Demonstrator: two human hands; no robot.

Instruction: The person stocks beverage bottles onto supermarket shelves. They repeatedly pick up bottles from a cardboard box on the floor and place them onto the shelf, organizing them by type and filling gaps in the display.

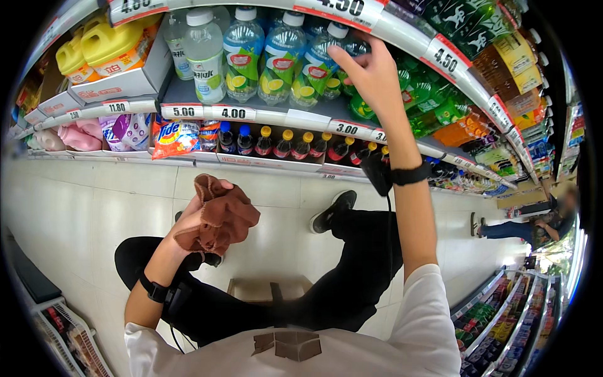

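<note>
My left hand (188,221) holds a crumpled brown cloth (226,217) above the floor, in front of the shelves. My right hand (372,70) reaches to the middle shelf, its thumb and fingers apart beside the white cap of a clear plastic bottle (313,68) with a blue and green lemon label. Whether a fingertip touches that bottle I cannot tell. Similar bottles (281,59) stand upright to its left, along with a white-capped bottle of pale drink (204,56). Green soda bottles (419,94) lie or lean behind and right of my right wrist.
The shelf edge (282,118) carries price tags. Below it are small yellow-capped cola bottles (282,143) and a Tide bag (175,136). Yellow jugs (113,42) stand in a carton at upper left. A person (541,228) is farther down the aisle. Another shelf rack (499,325) is at lower right.
</note>
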